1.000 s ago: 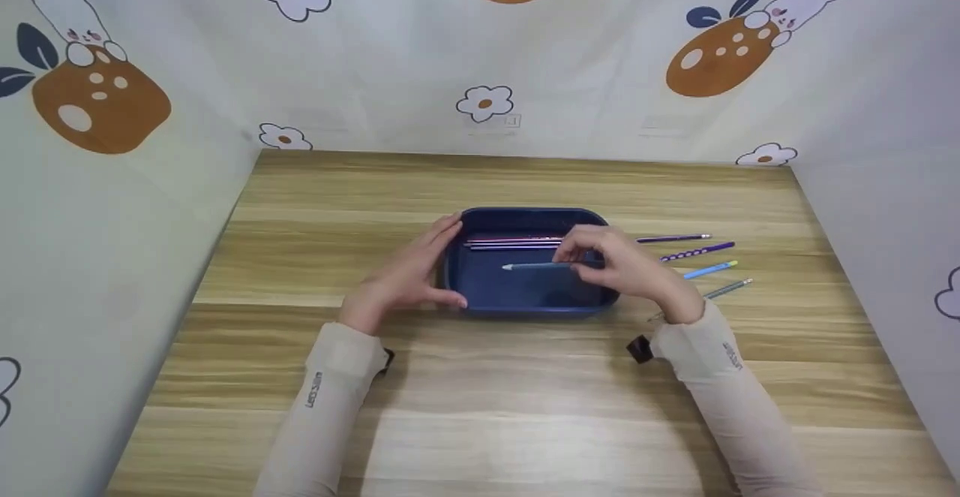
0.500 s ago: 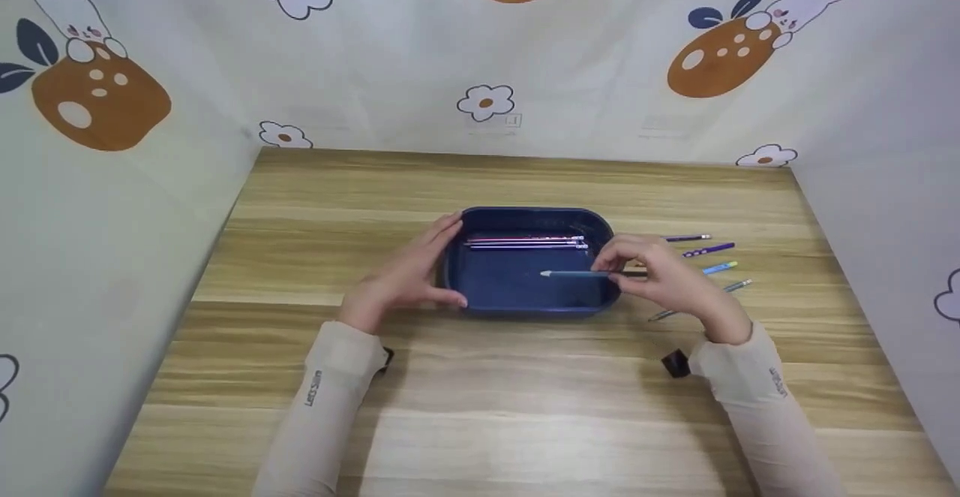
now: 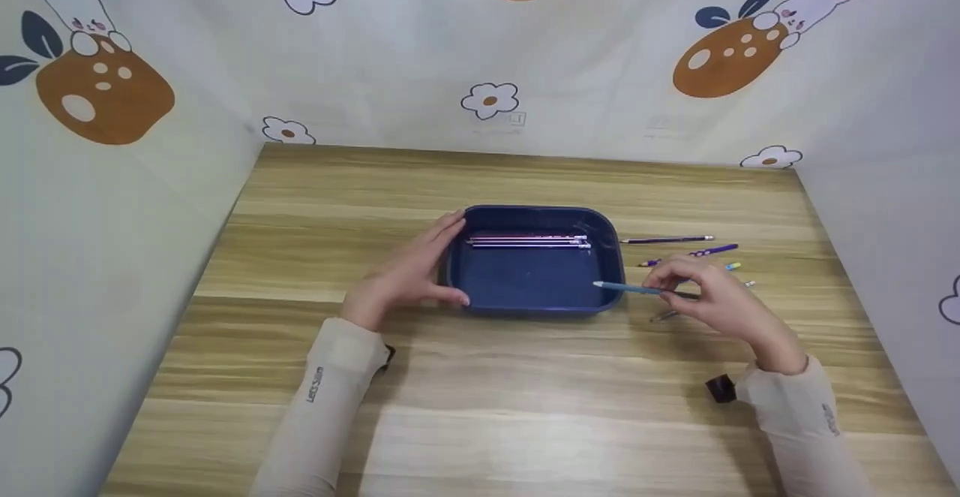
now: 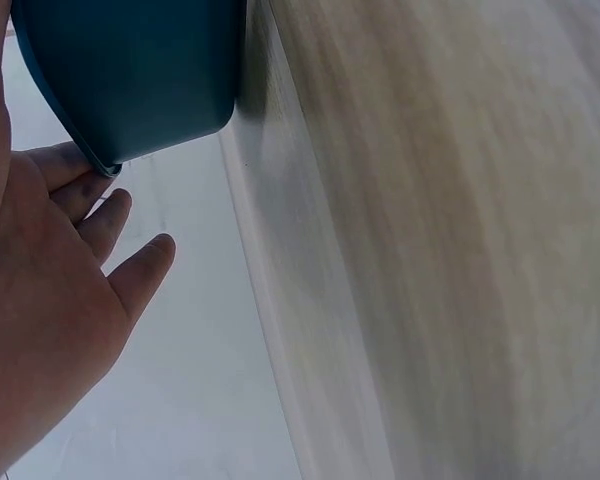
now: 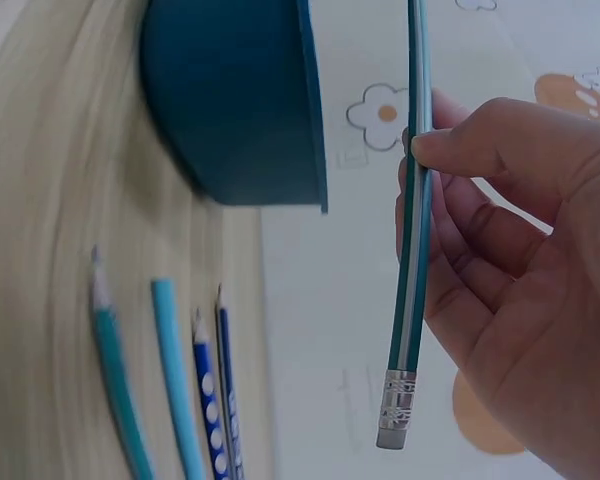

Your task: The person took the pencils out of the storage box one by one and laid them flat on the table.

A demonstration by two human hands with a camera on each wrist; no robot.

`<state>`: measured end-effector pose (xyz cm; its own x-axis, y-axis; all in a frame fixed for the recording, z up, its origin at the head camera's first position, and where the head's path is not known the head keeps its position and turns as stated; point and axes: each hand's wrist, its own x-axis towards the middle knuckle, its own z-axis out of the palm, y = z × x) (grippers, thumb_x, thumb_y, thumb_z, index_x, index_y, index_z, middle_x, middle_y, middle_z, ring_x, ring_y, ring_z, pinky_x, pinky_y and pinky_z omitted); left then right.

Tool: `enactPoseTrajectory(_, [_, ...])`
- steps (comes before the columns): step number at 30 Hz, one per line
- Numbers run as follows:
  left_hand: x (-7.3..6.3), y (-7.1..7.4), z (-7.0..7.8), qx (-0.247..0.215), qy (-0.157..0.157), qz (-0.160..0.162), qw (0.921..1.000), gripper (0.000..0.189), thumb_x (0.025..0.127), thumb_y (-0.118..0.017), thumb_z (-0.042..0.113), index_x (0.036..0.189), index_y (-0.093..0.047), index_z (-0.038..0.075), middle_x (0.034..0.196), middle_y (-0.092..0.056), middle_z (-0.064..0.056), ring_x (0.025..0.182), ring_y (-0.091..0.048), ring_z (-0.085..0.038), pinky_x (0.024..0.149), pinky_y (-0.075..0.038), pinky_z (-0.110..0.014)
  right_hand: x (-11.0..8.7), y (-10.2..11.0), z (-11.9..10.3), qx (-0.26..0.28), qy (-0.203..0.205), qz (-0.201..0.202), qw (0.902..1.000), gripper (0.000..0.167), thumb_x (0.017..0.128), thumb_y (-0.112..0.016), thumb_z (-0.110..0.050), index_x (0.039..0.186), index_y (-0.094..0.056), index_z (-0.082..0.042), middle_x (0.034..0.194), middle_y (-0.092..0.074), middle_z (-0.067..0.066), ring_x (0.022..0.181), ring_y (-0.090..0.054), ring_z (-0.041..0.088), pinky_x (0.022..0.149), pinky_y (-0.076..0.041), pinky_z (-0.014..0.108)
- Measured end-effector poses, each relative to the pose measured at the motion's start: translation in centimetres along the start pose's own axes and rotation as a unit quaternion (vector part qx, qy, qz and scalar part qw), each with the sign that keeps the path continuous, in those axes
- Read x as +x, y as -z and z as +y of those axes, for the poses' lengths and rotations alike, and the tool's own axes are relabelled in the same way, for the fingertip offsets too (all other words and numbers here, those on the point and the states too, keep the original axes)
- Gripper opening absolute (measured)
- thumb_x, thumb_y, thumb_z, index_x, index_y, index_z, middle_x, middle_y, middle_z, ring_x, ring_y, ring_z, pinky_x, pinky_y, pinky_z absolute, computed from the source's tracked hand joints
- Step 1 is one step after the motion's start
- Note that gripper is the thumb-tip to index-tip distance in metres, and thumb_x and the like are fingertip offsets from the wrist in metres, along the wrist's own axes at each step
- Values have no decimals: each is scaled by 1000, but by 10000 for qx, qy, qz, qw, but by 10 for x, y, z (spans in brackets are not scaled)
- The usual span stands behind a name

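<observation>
A teal pencil with a silver stripe, metal ferrule and grey eraser [image 5: 410, 285] is pinched between thumb and fingers of my right hand [image 3: 709, 298]. In the head view its pale tip overlaps the right end of a dark blue rectangular tray [image 3: 540, 307]. At the tray's left end, my left hand [image 3: 409, 275] rests with thumb and fingers spread against the near and far corners. The left wrist view shows fingertips [image 4: 75, 165] right at the tray's rim and other fingers held off it. Several slim pencils [image 3: 529, 242] lie side by side inside, toward the tray's far wall.
Right of the tray, several pencils lie on the wooden table [image 3: 555, 407]: a dark one [image 3: 667, 239], a violet one with pale dots [image 3: 712, 250], a light blue one [image 5: 175, 370] and a teal one [image 5: 118, 385]. A printed cloth [image 3: 390, 54] encloses the back and sides.
My right hand has moved right and nearer the front with the teal pencil, from over the tray to its right end, uncovering the pencils inside. My left hand stays at the tray.
</observation>
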<state>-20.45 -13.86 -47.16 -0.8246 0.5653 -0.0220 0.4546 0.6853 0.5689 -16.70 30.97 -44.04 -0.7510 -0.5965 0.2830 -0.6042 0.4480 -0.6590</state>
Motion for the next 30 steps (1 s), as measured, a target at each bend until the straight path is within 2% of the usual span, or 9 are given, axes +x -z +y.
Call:
enactPoseTrajectory(6, [1, -1, 0, 28, 63, -7, 10000, 124, 68, -86, 56, 161, -17, 11, 170, -9, -3, 157, -12, -26, 128, -19, -45, -22, 7, 10, 80, -112, 51, 9999, 36, 76, -67, 22, 99, -71, -6, 93, -70, 7, 82, -64, 5, 78, -52, 9])
enactPoseTrajectory(10, [2, -1, -1, 122, 98, -15, 9999, 125, 67, -84, 59, 161, -16, 12, 170, -10, -3, 156, -13, -26, 128, -20, -45, -36, 10, 18, 145, -297, -19, 9995, 31, 77, -67, 21, 97, -71, -2, 92, -70, 9, 84, -64, 4, 78, -51, 9])
enactPoseTrajectory(18, [1, -1, 0, 73, 199, -53, 9998, 126, 67, -85, 59, 161, -14, 15, 170, -8, -2, 157, -12, -24, 127, -20, -45, -56, 16, 34, -17, -665, -196, 9976, 32, 78, -68, 19, 97, -72, -6, 94, -71, 9, 85, -63, 2, 78, -52, 10])
enactPoseTrajectory(23, [1, -1, 0, 77, 178, -51, 9998, 126, 67, -84, 60, 161, -15, 14, 170, -8, -1, 157, -11, -23, 128, -19, -44, -67, 15, 42, 0, -767, -196, 9969, 31, 77, -67, 20, 95, -72, -4, 92, -71, 10, 84, -63, 1, 76, -53, 10])
enactPoseTrajectory(30, [0, -2, -1, -12, -31, 56, 10000, 124, 68, -87, 53, 160, -18, 8, 170, -10, -5, 157, -11, -26, 128, -17, -44, -79, 15, 53, 7, -1068, -252, 9940, 28, 79, -66, 18, 95, -72, -4, 91, -71, 10, 84, -61, -3, 73, -52, 10])
